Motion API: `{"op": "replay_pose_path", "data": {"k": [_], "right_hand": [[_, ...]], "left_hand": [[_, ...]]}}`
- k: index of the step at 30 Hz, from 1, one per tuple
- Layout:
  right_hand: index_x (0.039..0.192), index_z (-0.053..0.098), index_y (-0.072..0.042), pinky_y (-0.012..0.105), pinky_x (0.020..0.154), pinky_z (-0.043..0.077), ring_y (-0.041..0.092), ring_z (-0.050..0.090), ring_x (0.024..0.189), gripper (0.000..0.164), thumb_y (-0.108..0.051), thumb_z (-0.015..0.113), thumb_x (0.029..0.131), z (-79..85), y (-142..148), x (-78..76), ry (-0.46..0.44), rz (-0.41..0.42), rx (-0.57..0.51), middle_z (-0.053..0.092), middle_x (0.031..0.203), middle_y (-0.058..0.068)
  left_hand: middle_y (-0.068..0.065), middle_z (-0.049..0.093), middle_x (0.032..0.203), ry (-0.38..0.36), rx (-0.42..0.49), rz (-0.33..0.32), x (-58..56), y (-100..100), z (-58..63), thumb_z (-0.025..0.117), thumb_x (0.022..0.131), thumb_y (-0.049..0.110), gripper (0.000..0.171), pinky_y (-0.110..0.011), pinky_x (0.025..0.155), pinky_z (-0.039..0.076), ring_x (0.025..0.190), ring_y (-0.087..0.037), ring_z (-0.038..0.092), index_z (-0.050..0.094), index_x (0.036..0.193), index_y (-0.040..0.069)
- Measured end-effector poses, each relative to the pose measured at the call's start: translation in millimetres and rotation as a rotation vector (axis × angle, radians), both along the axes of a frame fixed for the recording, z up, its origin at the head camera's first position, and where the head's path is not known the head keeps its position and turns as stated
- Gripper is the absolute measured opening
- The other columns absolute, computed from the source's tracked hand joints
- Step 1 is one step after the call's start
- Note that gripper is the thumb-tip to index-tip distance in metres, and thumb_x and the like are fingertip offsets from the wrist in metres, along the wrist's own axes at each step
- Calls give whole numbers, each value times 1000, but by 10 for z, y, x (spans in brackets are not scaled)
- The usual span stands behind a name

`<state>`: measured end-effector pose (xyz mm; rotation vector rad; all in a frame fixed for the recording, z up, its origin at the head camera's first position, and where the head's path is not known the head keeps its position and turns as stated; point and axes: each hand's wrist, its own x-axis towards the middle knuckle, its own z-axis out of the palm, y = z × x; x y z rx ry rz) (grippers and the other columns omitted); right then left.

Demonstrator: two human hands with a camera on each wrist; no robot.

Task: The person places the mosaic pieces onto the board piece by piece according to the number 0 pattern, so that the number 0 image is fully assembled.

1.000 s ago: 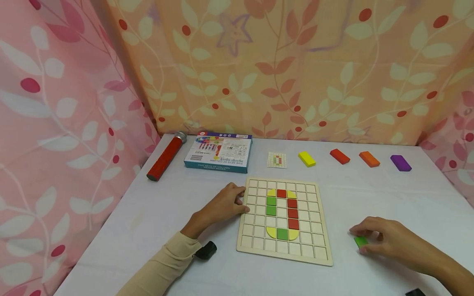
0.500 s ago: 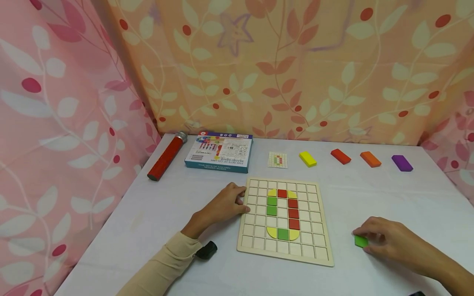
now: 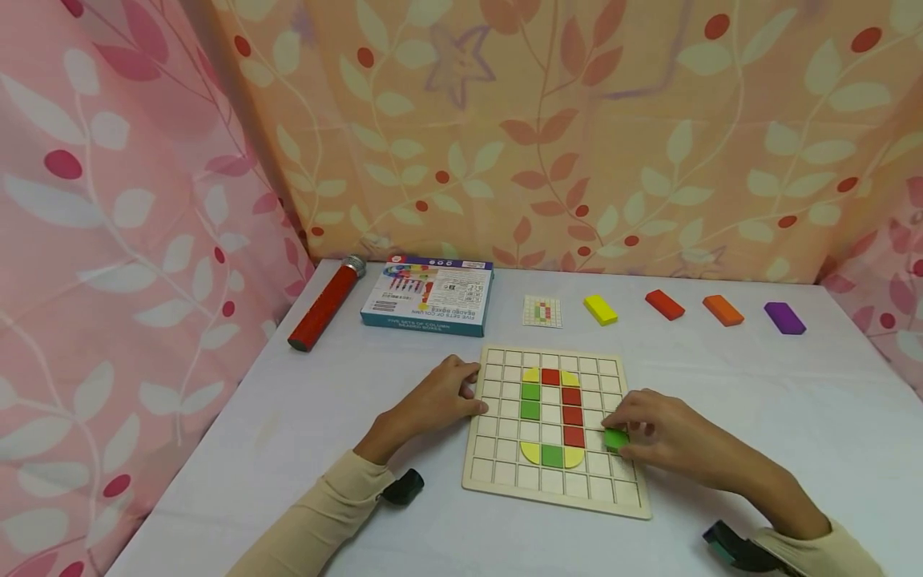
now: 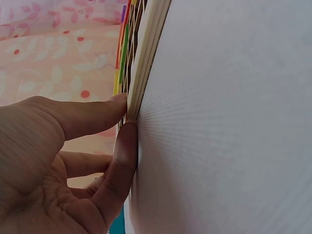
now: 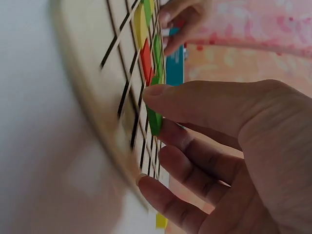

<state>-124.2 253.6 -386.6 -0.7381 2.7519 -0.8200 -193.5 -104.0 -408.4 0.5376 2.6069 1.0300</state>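
A wooden grid board (image 3: 526, 475) lies on the white tabletop, with red tiles (image 3: 573, 416), green tiles (image 3: 530, 409) and yellow quarter-round tiles (image 3: 530, 453) set in an oval. At its left edge my left hand (image 3: 429, 401) holds the board between thumb and finger; the left wrist view shows the thumb (image 4: 97, 117) and a fingertip meeting at that edge. My right hand (image 3: 681, 437) pinches another green tile (image 3: 615, 441) over the board's right-hand columns. In the right wrist view that tile (image 5: 154, 122) is tilted between thumb and fingers, partly covered by the thumb.
Behind the board lie a small pattern card (image 3: 542, 311) and yellow (image 3: 601, 309), red (image 3: 664, 304), orange (image 3: 723, 310) and purple (image 3: 784, 317) blocks. A flat cardboard box (image 3: 429, 296) and a red tube (image 3: 324, 308) are at back left. Floral curtains (image 3: 505, 136) surround the table.
My right hand has carried the green tile leftward from the tabletop to over the right part of the board. The left hand stays at the board's left edge.
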Motion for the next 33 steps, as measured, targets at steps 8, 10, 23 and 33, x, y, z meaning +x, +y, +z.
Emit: {"op": "replay_pose_path", "data": {"k": [8,10,23,33], "right_hand": [[121,80,-16,29,86,54,13,56,103,28,-24,83,93,19,-482,-212,13,107,-21,65,111,-10],[120,80,-17,32,91,54,13,55,105,28,-25,83,93,-4,-590,-251,31,132,-4,66,113,-11],[121,80,-18,42,99,54,14,59,112,26,-21,82,95,-67,-934,-328,28,190,5,69,119,-9],[125,78,-16,41,99,56,13,64,109,30,-18,82,95,-57,-912,-321,6,191,-5,72,118,-8]], "left_hand": [[-8,55,120,4,-3,-2,-25,23,-1,84,94,20,72,-32,87,50,99,-14,58,51,154,-2],[-8,55,119,5,-4,-5,-22,12,-4,84,93,19,72,-32,86,50,99,-15,58,51,154,-2],[-6,55,119,4,-19,13,-5,-12,-24,84,94,21,72,-32,87,50,100,-15,57,52,154,-1],[-6,55,118,12,-20,10,-18,11,-23,84,94,21,73,-32,86,50,99,-15,57,51,154,-2]]}}
